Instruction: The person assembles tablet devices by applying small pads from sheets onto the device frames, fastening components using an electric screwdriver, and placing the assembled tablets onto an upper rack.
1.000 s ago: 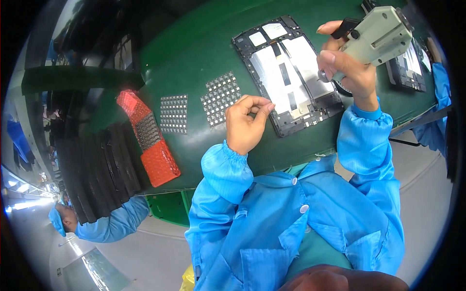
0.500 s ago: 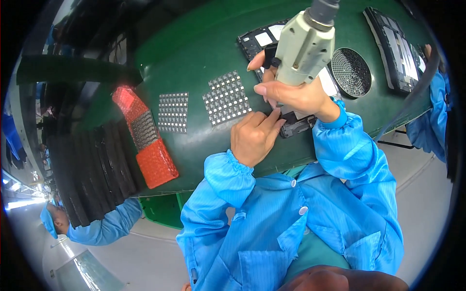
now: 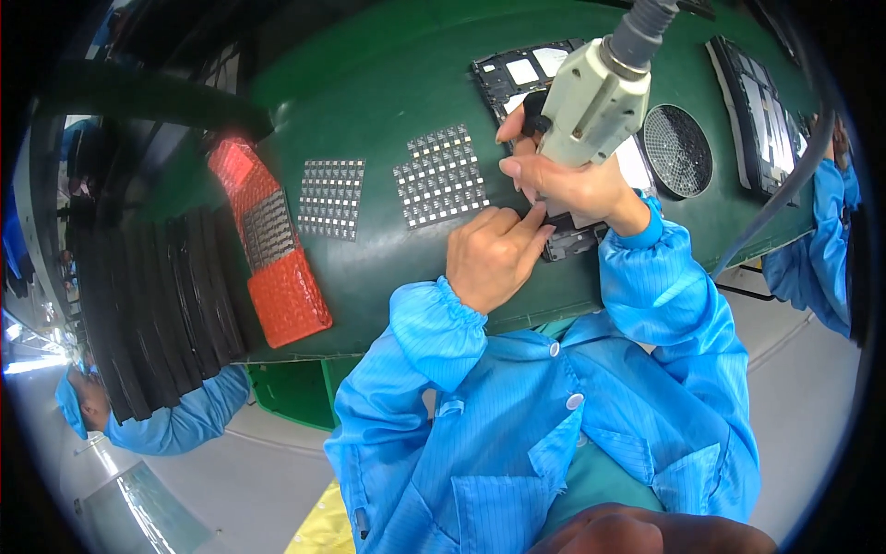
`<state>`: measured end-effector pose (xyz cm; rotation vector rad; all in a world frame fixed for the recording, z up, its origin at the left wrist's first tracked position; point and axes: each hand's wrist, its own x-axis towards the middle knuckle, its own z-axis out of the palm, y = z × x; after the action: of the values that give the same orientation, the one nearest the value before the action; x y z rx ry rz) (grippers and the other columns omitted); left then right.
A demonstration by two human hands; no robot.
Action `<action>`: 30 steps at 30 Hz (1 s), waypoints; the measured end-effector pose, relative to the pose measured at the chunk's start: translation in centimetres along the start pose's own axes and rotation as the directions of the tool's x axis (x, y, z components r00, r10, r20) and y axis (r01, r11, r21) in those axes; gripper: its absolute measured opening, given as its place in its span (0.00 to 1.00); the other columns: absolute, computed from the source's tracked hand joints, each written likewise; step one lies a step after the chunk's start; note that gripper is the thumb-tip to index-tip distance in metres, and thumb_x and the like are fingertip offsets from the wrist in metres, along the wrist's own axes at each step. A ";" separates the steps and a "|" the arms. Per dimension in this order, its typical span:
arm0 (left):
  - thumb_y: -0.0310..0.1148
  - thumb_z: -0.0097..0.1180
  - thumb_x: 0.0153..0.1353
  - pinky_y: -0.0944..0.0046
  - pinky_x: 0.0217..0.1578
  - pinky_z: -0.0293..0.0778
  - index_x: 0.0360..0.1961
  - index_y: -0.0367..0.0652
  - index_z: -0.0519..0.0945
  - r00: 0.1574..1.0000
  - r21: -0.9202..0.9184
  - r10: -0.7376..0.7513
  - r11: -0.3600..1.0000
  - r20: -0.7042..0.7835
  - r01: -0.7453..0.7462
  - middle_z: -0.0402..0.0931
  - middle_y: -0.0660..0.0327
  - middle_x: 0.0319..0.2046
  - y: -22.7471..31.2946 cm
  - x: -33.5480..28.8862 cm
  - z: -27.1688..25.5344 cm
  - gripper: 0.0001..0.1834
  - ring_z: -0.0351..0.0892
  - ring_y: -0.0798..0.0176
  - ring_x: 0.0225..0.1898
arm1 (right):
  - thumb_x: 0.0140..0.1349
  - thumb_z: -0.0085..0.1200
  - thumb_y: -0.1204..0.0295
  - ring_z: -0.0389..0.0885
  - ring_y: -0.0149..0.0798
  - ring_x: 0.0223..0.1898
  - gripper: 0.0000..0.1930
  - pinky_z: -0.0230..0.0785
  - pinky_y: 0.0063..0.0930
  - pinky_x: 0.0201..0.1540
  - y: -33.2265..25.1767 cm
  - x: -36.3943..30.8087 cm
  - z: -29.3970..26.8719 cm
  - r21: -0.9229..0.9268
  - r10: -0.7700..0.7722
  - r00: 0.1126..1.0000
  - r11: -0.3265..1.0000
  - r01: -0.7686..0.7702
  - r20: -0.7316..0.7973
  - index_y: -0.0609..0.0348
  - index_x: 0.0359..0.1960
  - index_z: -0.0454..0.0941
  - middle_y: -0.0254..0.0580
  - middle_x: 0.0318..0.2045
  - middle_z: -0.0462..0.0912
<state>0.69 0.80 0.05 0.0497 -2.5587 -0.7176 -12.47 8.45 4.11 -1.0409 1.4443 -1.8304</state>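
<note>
No lettering, numbers or signs can be read. Two white label-like patches [image 3: 522,71] are seen near the far edge of the black device housing [image 3: 496,90], their surfaces showing no legible print.

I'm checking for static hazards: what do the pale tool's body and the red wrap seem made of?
Pale tool body: probably hard plastic, satin, given its even colour and rounded edges; painted metal is possible. Red wrap: likely glossy plastic bubble film, from its dimpled, shiny surface.
</note>
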 end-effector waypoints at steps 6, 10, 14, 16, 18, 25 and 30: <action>0.33 0.59 0.49 0.62 0.18 0.68 0.34 0.43 0.81 1.000 0.005 0.012 1.000 0.019 -0.013 0.69 0.64 0.16 0.0 -0.1 0.1 0.10 0.72 0.63 0.22 | 0.50 0.55 0.82 0.69 0.22 0.19 0.12 0.62 0.17 0.20 0.3 -0.7 0.7 -0.072 -0.117 0.993 0.990 0.118 0.016 0.63 0.37 0.70 0.30 0.19 0.71; 0.33 0.59 0.49 0.61 0.19 0.69 0.34 0.43 0.81 0.997 0.020 -0.034 0.999 0.064 0.032 0.70 0.62 0.17 0.6 0.1 -0.3 0.10 0.73 0.61 0.22 | 0.50 0.54 0.82 0.70 0.22 0.19 0.15 0.63 0.17 0.21 -0.2 -0.6 0.2 -0.022 -0.004 1.000 1.000 0.004 -0.025 0.65 0.41 0.70 0.30 0.17 0.71; 0.26 0.59 0.48 0.62 0.25 0.73 0.32 0.37 0.81 0.990 -0.296 -0.067 0.950 0.124 0.102 0.76 0.53 0.24 -1.3 0.7 -1.5 0.08 0.77 0.55 0.24 | 0.47 0.59 0.80 0.71 0.22 0.17 0.20 0.62 0.15 0.19 -3.1 -0.3 -2.2 -0.020 -0.110 0.973 0.994 0.108 -0.203 0.67 0.44 0.72 0.31 0.17 0.74; 0.25 0.59 0.48 0.63 0.30 0.73 0.33 0.36 0.80 0.991 -0.135 -0.132 0.982 0.024 0.134 0.78 0.52 0.27 -2.9 1.9 -3.0 0.08 0.78 0.54 0.29 | 0.48 0.60 0.77 0.72 0.23 0.16 0.20 0.63 0.15 0.19 -4.5 -1.0 -5.2 -0.079 -0.211 0.948 0.977 0.198 -0.240 0.68 0.44 0.72 0.33 0.17 0.74; 0.30 0.61 0.47 0.58 0.40 0.71 0.39 0.37 0.77 0.962 0.068 -0.272 0.960 0.011 0.271 0.74 0.51 0.37 -4.8 3.3 -4.8 0.16 0.74 0.48 0.39 | 0.49 0.58 0.75 0.71 0.27 0.15 0.17 0.61 0.17 0.18 -4.5 -1.9 -8.9 -0.079 -0.275 0.941 0.961 0.264 -0.196 0.69 0.41 0.72 0.35 0.16 0.73; 0.34 0.73 0.33 0.67 0.32 0.70 0.32 0.37 0.78 0.862 0.114 -0.414 0.910 0.293 0.398 0.72 0.59 0.31 -8.9 5.4 -7.0 0.23 0.69 0.67 0.29 | 0.51 0.54 0.76 0.67 0.29 0.15 0.14 0.63 0.26 0.22 -3.2 -4.5 -14.6 -0.079 -0.209 0.888 0.978 0.193 -0.409 0.66 0.39 0.66 0.36 0.15 0.70; 0.32 0.73 0.32 0.72 0.27 0.66 0.31 0.36 0.77 0.819 0.087 -0.476 0.876 0.320 0.475 0.70 0.63 0.27 -10.0 5.7 -7.5 0.24 0.64 0.72 0.24 | 0.49 0.56 0.80 0.70 0.27 0.15 0.18 0.63 0.21 0.19 -2.7 -3.3 -13.8 -0.063 -0.187 0.891 0.982 0.177 -0.414 0.69 0.44 0.70 0.35 0.16 0.73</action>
<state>-1.85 -12.39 3.20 0.6464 -2.9035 -0.9738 -22.37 18.91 4.47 -0.8488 1.6576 -2.2837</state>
